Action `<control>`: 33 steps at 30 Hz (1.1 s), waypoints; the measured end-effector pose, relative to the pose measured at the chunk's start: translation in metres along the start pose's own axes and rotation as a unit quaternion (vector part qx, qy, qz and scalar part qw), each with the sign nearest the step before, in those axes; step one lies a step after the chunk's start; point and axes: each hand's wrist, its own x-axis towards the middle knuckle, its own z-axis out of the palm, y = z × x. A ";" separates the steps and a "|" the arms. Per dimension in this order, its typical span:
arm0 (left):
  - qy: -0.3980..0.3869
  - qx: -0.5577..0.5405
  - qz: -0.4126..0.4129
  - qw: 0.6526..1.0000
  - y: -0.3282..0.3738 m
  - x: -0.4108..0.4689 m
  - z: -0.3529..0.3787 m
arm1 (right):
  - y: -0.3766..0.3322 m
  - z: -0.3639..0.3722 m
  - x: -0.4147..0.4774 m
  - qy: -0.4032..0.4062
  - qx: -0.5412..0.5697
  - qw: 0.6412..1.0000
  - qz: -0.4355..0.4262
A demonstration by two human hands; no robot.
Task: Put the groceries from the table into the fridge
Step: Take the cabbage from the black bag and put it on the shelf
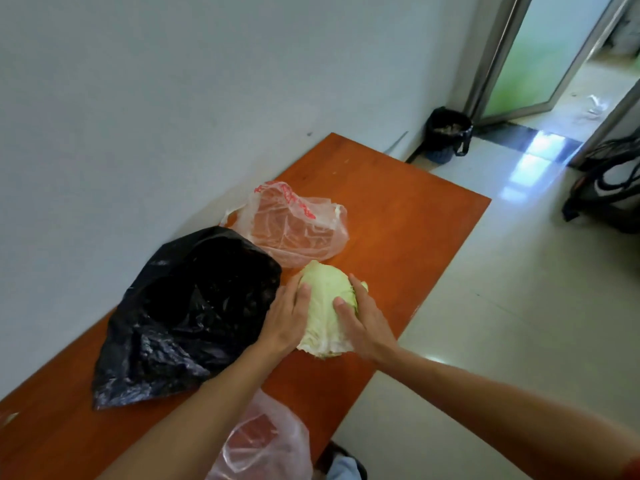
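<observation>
We find only one piece of printing: red marks on the clear plastic bag (294, 230) that lies on the table (415, 209), close to the wall. The marks run in a band across the upper part of the bag. They seem to be letters or characters, but the film is wrinkled there and the picture is soft. For this reason we cannot read any word, brand or number from them.
</observation>
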 end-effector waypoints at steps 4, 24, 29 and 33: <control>0.013 -0.055 0.096 0.994 0.075 -0.016 0.044 | 0.010 -0.088 -0.032 0.072 -0.044 0.994 -0.066; -0.184 -0.034 0.341 0.921 0.472 0.045 0.356 | 0.139 -0.529 -0.104 0.435 -0.026 0.900 -0.013; -0.266 -0.040 0.383 0.884 0.567 0.088 0.445 | 0.178 -0.633 -0.095 0.502 -0.018 0.864 0.036; -0.319 -0.049 0.436 0.840 0.651 0.098 0.508 | 0.196 -0.711 -0.109 0.569 0.003 0.820 0.058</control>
